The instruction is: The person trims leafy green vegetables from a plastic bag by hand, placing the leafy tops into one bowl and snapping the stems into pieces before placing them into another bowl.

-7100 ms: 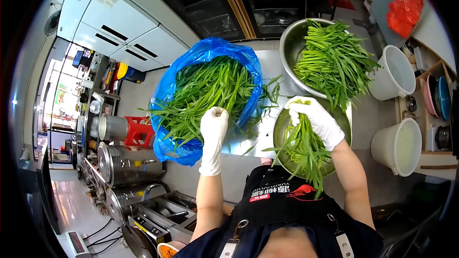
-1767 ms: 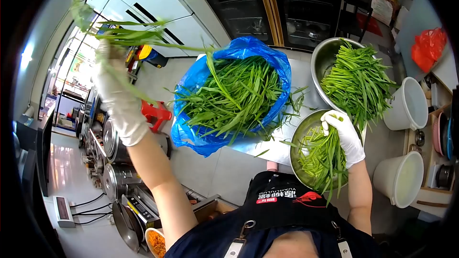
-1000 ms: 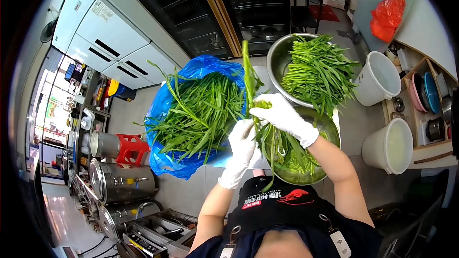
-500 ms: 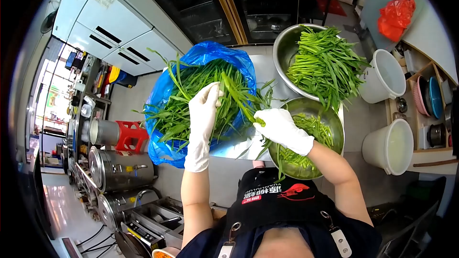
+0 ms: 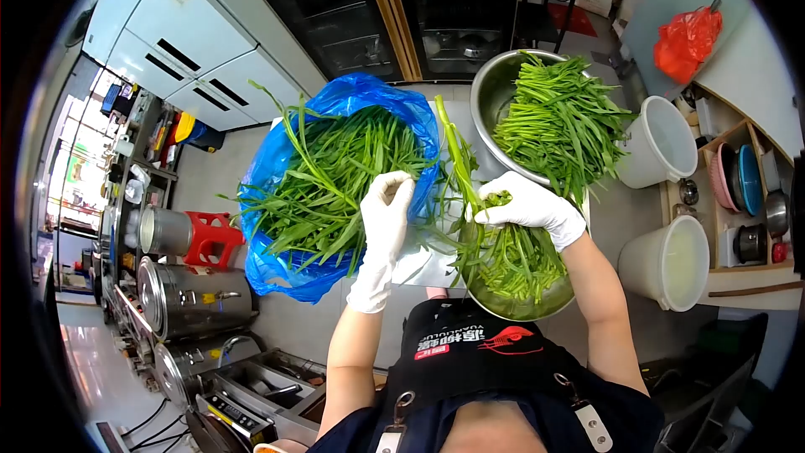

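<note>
My left hand (image 5: 388,214), in a white glove, is held over the right part of the blue bag (image 5: 285,279), thumb and fingertips pinched together. What it pinches, if anything, is too small to make out. A heap of leafy green stalks (image 5: 335,176) fills the bag. My gloved right hand (image 5: 528,208) is closed round a bunch of green stalks (image 5: 459,172) over the lower metal bowl (image 5: 537,310). Short cut stems (image 5: 524,273) lie in that bowl. Behind it, the upper metal bowl (image 5: 485,101) holds a bundle of long greens (image 5: 558,122).
Both bowls and the bag rest on a metal table (image 5: 419,267). To the right stand two white buckets (image 5: 662,147) and a shelf with basins (image 5: 749,180). On the left are a red stool (image 5: 214,239), steel pots (image 5: 197,298) and a white refrigerator (image 5: 180,42).
My left hand has come away from the stalk tip and lower, nearer my body. The bunch in my right hand now points up, and that hand has shifted right and slightly back.
</note>
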